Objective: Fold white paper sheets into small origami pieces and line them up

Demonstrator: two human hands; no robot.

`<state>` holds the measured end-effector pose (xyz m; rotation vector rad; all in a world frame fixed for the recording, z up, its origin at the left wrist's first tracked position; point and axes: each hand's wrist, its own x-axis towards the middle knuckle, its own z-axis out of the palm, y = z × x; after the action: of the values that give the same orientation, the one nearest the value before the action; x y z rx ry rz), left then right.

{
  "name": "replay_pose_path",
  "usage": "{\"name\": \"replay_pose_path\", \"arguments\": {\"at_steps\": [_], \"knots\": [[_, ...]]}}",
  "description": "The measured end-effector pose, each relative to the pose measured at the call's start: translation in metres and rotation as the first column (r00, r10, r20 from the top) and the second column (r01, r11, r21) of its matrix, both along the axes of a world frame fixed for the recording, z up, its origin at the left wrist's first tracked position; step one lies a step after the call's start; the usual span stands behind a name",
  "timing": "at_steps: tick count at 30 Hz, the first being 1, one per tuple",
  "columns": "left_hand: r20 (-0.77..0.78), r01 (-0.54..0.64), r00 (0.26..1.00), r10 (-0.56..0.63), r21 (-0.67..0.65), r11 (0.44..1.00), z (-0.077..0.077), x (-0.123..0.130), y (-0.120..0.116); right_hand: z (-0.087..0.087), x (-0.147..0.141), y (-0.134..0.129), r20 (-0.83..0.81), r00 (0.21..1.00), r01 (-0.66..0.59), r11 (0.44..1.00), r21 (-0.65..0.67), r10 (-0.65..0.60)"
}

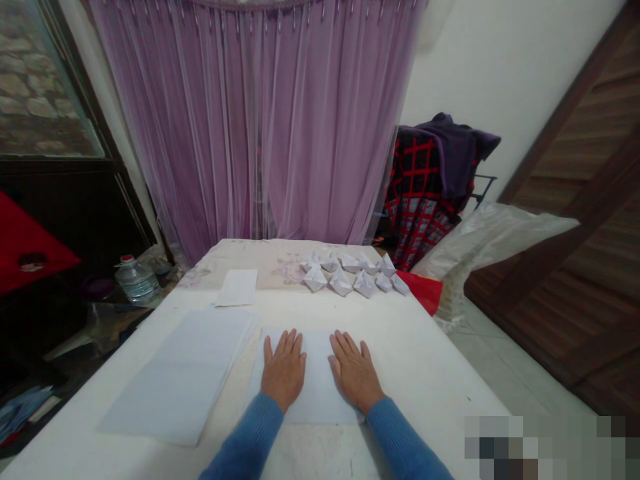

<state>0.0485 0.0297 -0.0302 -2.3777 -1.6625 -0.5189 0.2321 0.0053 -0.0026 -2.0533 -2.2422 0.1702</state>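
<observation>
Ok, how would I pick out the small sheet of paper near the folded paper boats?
Start at the white-covered table below the purple curtain. Toward its far end, just left of the folded paper boats, lies a small white sheet of paper. It is far smaller than the big sheets at the table's near end.

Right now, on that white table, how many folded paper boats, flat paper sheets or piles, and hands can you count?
Folded paper boats: 10
Flat paper: 3 (sheet under the hands, pile, small sheet)
Hands: 2 (left hand, right hand)
Total: 15
</observation>
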Motion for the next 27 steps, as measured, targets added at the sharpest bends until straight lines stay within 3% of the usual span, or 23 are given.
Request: {"name": "replay_pose_path", "arguments": {"at_steps": [18, 27], "knots": [[-0.035, -0.092, 0.995, 0.089, -0.063, 0.994, 0.020, -0.033, -0.009, 0.001, 0.001, -0.001, -0.013, 1.000, -0.008, 1.000, 0.003, 0.008], [-0.067, -0.085, 0.995, 0.080, -0.076, 0.993, 0.025, -0.042, -0.008, -0.001, 0.001, -0.001, -0.030, 1.000, -0.006, 1.000, 0.008, 0.006]]}}
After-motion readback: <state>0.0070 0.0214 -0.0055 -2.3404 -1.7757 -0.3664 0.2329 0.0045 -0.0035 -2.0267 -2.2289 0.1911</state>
